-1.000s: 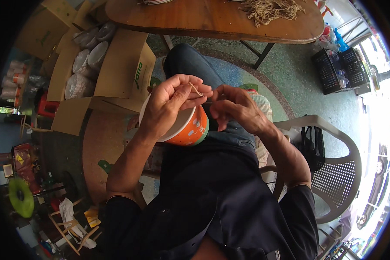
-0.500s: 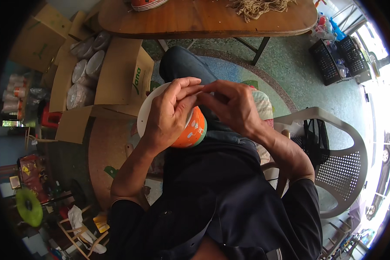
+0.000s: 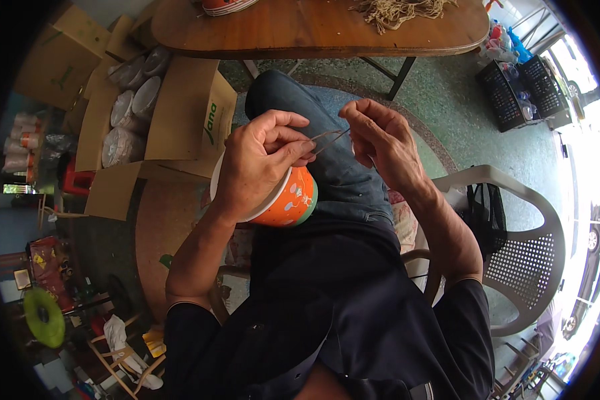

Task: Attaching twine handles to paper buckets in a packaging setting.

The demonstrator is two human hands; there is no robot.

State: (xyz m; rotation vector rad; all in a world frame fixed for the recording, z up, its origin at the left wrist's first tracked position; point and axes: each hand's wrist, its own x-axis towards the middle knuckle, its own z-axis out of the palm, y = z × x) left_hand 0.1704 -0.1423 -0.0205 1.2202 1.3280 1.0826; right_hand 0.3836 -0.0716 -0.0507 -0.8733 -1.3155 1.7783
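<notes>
An orange bucket point(image 3: 291, 200) with a white inside and a green base lies tilted in my lap, its mouth toward the left. My left hand point(image 3: 263, 160) is over its rim, thumb and fingers pinching a thin tan cord point(image 3: 327, 135). From there the cord runs in a loop across to my right hand point(image 3: 383, 137), which pinches its other part between thumb and fingertips. Whether the cord passes through the bucket's wall is hidden behind my left hand.
A wooden table point(image 3: 300, 37) stands ahead, with a bundle of tan cords point(image 3: 403, 12) on it. On the left, an open cardboard box point(image 3: 187, 110) holds wrapped stacks of white tubs point(image 3: 145, 100). A grey plastic chair point(image 3: 523, 260) and black crates point(image 3: 507, 100) are on the right.
My right hand has moved right and away from my left, drawing the cord into view between them. The bucket has stayed nearly in place.
</notes>
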